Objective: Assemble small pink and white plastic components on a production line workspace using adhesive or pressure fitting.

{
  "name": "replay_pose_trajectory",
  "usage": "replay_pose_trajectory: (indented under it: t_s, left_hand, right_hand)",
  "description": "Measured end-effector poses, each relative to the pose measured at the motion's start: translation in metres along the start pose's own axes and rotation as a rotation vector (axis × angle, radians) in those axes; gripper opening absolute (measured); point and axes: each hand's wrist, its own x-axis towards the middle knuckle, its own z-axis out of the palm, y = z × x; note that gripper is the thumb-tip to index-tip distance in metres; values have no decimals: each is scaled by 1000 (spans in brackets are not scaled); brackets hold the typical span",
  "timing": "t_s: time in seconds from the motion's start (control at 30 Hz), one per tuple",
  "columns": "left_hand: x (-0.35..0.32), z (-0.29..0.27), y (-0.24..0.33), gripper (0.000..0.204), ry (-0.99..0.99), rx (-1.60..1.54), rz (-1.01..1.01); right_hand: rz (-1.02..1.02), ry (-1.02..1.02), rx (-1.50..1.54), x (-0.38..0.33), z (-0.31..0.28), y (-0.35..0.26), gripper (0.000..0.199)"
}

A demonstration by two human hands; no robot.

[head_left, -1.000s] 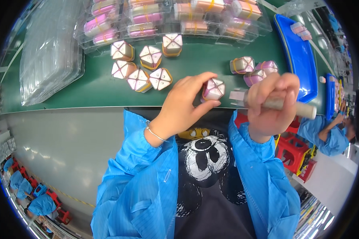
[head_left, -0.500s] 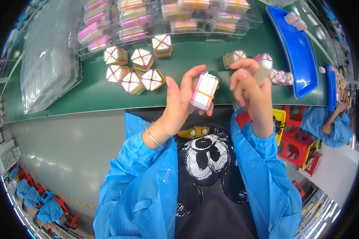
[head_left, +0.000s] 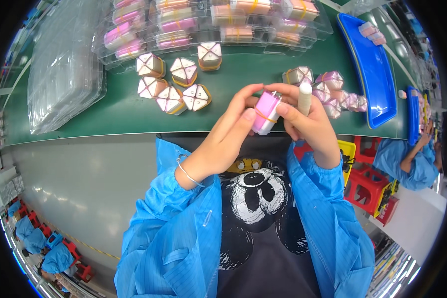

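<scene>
A pink-topped banded box [head_left: 266, 113] is gripped by the left hand [head_left: 228, 139] and right hand [head_left: 308, 124], raised for inspection. A white cylinder [head_left: 304, 98] is pinched alongside in the right hand, above the green table [head_left: 114, 111].

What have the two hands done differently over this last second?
The left hand lifted the small pink block with a yellow band off the green belt and turned it, so its pink side now shows instead of the white crossed face. The right hand came in and now pinches the block too, with its white stick now pointing up. The crossed blocks on the belt stayed put.
</scene>
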Motion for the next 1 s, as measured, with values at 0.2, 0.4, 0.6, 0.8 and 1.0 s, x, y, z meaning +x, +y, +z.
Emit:
replay_pose_trajectory:
  t_s: [0.2,0.4,0.6,0.8,1.0]
  left_hand:
    - [3,-5,-2,54,-52,-72,-73]
    - [2,-6,3,49,-23,-339,-205]
    - [1,-3,-1,43,55,-105,-85]
    - [6,-1,-4,42,94,-98,-15]
    - [13,0,-14,55,297,481,303]
  right_hand:
    - [0,-26,2,-2,-2,-5,33]
    - [18,-65,33,0,-1,-1,31]
    - [-11,-62,23,1,2,-1,31]
    - [-25,24,5,1,2,1,29]
    - [-190,267,-64,-6,11,1,25]
